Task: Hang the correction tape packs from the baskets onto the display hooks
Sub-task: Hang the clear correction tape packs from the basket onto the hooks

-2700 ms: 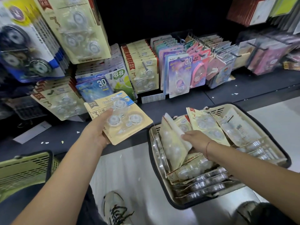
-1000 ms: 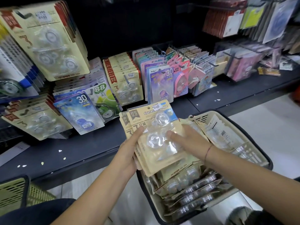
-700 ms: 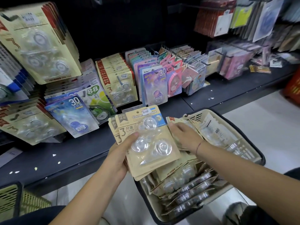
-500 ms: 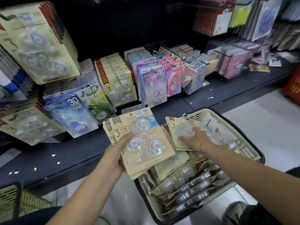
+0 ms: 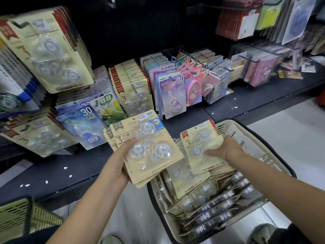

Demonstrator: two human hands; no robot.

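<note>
Two grasps: left hand (image 5: 115,167) clasps a pack stack (image 5: 153,155) outside the basket (image 5: 226,128) rim's nine-o'clock edge; right hand (image 5: 224,148) grips a single pack (image 5: 197,147) above it.

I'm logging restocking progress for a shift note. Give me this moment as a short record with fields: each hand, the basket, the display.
left hand: holds a stack of beige packs, thumb on top
right hand: grips a single pack over the basket
basket: beige with black rim, many packs inside
display: matching hanging packs beyond the stack
second basket: green, lower left, contents hidden
progress: held packs not yet hung
</note>
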